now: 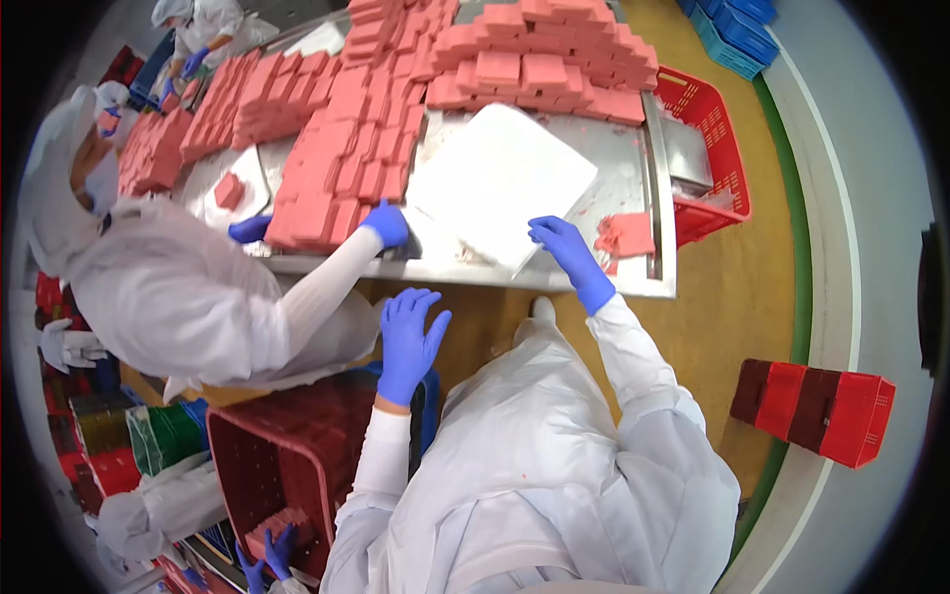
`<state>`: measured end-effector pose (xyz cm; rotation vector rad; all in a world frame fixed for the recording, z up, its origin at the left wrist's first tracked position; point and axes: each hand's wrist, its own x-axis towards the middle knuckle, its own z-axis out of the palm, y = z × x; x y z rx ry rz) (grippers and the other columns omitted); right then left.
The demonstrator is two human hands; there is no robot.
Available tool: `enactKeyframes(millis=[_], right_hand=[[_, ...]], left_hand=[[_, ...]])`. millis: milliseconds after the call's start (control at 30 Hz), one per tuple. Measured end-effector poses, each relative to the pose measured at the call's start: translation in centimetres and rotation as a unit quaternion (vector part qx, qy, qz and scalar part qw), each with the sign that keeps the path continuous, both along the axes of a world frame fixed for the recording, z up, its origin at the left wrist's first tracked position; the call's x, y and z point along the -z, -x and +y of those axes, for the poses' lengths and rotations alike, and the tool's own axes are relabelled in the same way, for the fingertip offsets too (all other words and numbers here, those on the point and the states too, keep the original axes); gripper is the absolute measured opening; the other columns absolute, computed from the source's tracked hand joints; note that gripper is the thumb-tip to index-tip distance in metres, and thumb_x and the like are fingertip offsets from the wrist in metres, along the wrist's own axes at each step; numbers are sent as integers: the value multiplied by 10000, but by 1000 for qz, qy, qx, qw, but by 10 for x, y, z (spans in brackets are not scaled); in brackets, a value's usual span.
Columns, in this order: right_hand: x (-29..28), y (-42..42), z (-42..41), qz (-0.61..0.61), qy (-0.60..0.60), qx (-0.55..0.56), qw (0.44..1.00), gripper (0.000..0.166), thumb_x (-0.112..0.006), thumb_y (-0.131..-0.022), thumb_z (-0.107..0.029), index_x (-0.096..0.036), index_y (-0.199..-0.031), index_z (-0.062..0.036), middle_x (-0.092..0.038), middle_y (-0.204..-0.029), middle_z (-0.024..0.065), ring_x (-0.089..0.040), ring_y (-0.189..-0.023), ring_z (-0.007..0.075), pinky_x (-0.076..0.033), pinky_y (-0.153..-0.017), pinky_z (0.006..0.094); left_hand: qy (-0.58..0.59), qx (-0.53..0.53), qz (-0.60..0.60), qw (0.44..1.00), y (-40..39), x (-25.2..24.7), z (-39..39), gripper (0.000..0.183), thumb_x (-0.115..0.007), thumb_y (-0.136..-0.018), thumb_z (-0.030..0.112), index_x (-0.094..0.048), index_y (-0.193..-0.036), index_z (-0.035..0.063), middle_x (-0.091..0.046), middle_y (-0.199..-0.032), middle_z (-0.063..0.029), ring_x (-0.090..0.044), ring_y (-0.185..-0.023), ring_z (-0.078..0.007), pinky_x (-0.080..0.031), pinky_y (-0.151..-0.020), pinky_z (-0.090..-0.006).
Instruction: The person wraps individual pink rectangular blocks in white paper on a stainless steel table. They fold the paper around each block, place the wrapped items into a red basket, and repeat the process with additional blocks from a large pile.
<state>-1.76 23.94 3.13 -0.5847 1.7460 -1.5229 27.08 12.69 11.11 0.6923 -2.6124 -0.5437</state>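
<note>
My left hand [410, 345], in a blue glove, hangs in front of the table's edge with the thumb apart from the fingers and nothing in it. By the lower right edge of a white cutting board [505, 178] is my right hand [570, 260], also gloved, its fingers bent. Whether it grips or touches the board cannot be told. The bare-topped board lies turned on the steel table [620, 174]. Pink rectangular blocks [519, 70] are piled behind it. To its right rests a flat pink piece [631, 235] with torn scraps.
A co-worker [178, 289] leans in from the left, gloved hands at the stacked pink blocks [334, 163]. A red crate [712, 148] adjoins the table's right end. Behind my left arm stands a dark red bin [278, 445]. Red crates [813, 412] sit by the wall.
</note>
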Motion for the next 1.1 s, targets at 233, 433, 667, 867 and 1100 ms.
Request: enactKeyframes(millis=[233, 433, 667, 867, 1100], right_hand=[[27, 223, -173, 349, -24, 114, 930, 759, -760, -750, -373, -469, -1319, 37, -523, -1310, 229, -509, -1216, 332, -401, -1032, 379], [53, 382, -222, 41, -89, 96, 991, 680, -795, -694, -393, -603, -1148, 74, -650, -1096, 216, -628, -1021, 323, -496, -885, 383], [15, 310, -238, 141, -26, 80, 986, 498, -742, -794, -313, -617, -1148, 15, -663, -1039, 105, -621, -927, 173, -493, -774, 314], [6, 179, -136, -370, 240, 148, 885, 480, -659, -885, -236, -492, -1300, -60, -592, -1181, 54, -581, -1081, 181, -493, -859, 316], [-190, 100, -139, -143, 334, 61, 930, 477, -698, -848, -97, -492, -1273, -27, -578, -1190, 53, -556, -1075, 115, -482, -891, 289]], left_hand=[[27, -61, -170, 983, 116, 119, -67, 338, -520, -927, 400, -642, -932, 85, -612, -1034, -151, -509, -1117, -348, -329, -988, -586], [-56, -130, -284, 948, 155, 77, -65, 372, -522, -917, 437, -667, -892, 95, -623, -969, -129, -552, -1030, -302, -304, -1019, -598], [-21, -85, -52, 995, 177, 52, -66, 407, -601, -888, 237, -544, -1256, 72, -532, -1271, -171, -478, -1206, -339, -321, -1037, -486], [15, 7, -128, 992, 180, 78, -88, 499, -641, -852, 271, -534, -1305, 90, -475, -1353, -160, -425, -1268, -337, -312, -1064, -443], [-163, 175, -71, 968, 192, 48, -81, 287, -670, -827, 264, -650, -1082, 132, -616, -1046, -66, -554, -1013, -265, -384, -946, -397]])
